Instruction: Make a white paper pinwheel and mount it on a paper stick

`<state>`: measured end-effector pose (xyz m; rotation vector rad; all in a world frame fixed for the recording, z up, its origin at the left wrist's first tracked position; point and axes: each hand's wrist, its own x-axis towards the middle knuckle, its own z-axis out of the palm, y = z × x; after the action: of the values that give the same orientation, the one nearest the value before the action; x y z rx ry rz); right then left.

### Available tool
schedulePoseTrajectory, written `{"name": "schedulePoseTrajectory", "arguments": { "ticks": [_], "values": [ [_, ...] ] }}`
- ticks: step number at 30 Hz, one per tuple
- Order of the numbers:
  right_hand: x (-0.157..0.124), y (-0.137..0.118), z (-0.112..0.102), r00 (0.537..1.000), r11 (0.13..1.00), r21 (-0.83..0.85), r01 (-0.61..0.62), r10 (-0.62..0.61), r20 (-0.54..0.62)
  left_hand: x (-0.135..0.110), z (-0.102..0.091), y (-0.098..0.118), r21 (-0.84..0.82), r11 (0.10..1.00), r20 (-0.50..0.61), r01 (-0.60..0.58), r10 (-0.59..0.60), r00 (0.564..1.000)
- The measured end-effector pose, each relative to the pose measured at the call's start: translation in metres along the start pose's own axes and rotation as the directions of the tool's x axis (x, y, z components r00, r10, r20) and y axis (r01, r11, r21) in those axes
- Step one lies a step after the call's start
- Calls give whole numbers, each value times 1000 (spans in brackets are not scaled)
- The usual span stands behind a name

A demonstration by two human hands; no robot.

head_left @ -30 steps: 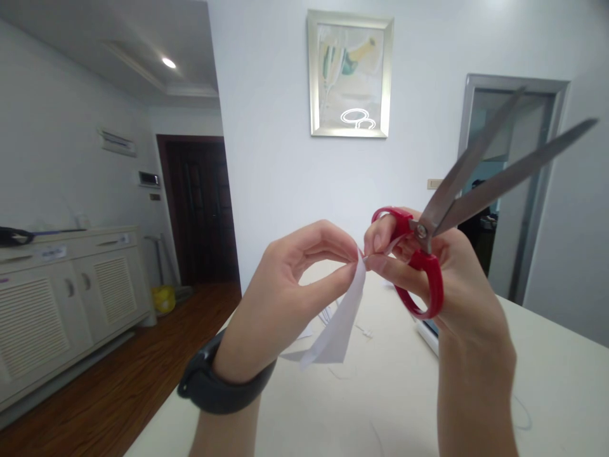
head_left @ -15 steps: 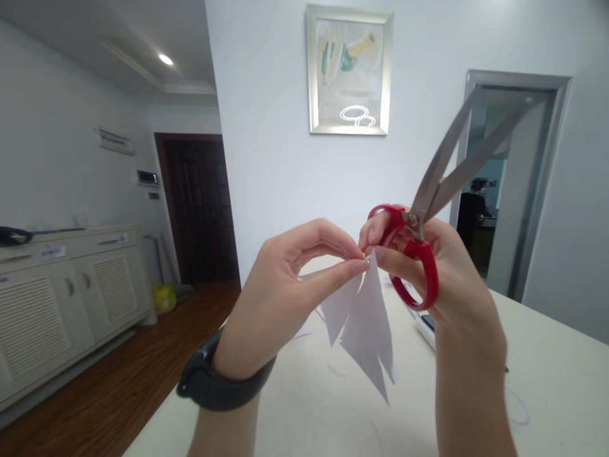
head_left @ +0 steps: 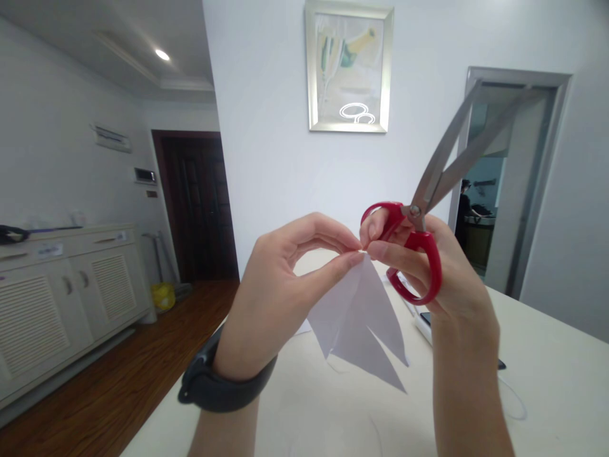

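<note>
L hand (head_left: 285, 279) pinches the top of the white paper (head_left: 356, 317) btwn thumb & fingers; R hand (head_left: 450, 289) has its fingertips at the same spot, prob. nipping the paper too, tho the exact contact is too small to tell. Paper hangs from that pinch, above the counter (head_left: 328, 425) & clear of it, pointed edges down w/ a slit near the R side; held by the tip only, so prob. the lower part can spread & be seen. Scissors (head_left: 415, 211) sit in the R hand, red loops round its fingers, blades apart & aimed up/away — likely parked so the fingertips stay usable w/o putting the tool down, & edges kept off paper and L hand. Both wrists are raised, prob. for a close look. Dark wristband (head_left: 228, 374) is on the L wrist, out of the way. Thin white cord (head_left: 518, 403) lies on the counter, R of the R forearm.
</note>
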<state>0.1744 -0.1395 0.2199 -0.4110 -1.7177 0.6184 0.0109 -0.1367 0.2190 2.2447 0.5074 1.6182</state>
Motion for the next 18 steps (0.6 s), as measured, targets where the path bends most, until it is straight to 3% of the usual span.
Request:
{"name": "schedulePoseTrajectory", "arguments": {
  "ticks": [7,12,18],
  "values": [
    [1,4,-2,999,998,68,12,-14,32,-1,3,1,4,1000,-45,-8,8,999],
    [1,5,-3,996,989,131,61,-69,58,-1,3,1,-26,1000,-17,-16,16,1000],
    [0,2,0,993,991,72,111,-114,42,-2,4,2,-2,1000,-26,-30,30,999]
  ]
}}
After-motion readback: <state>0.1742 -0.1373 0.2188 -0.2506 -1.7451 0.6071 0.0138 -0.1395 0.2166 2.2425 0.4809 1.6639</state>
